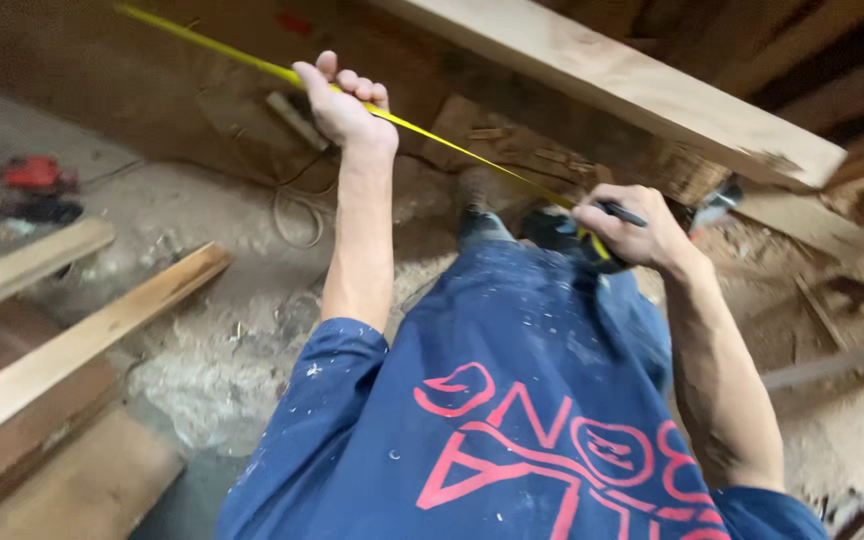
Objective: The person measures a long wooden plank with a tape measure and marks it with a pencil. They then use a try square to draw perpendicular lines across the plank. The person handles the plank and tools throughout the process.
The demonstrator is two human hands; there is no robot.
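Nearest the camera, at the bottom centre of the frame, the person's blue shirt (512, 420) fills the view, flecked with sawdust and printed in red. Both bare forearms rise from it toward the middle of the frame.

At right of centre, the right hand (632, 232) is curled around the dark case of a tape measure (592, 245), fingers wrapped over the top and pressed down on it, with a dark pencil-like stick poking out past the knuckles. From the case the yellow tape blade (472, 152) runs diagonally up and to the left across the frame.

At upper centre, the left hand (344, 100) grips that blade; its fingers are folded over the strip and pinch it against the palm, and the blade carries on beyond the hand to the upper left corner.

Under the hands, the floor (212, 370) is covered in pale sawdust and shavings. Dark shoes (482, 225) show just above the shirt's edge, between the two arms.

At lower left, two light wooden boards (82, 340) lie slanted, side by side but apart, over darker timber.

Farther off, a long pale plank (632, 85) crosses the upper right of the frame, above the right hand. At the far left edge a red power tool (37, 175) sits on the floor, well apart from both hands, and a loose loop of cord (297, 215) lies near the left forearm.
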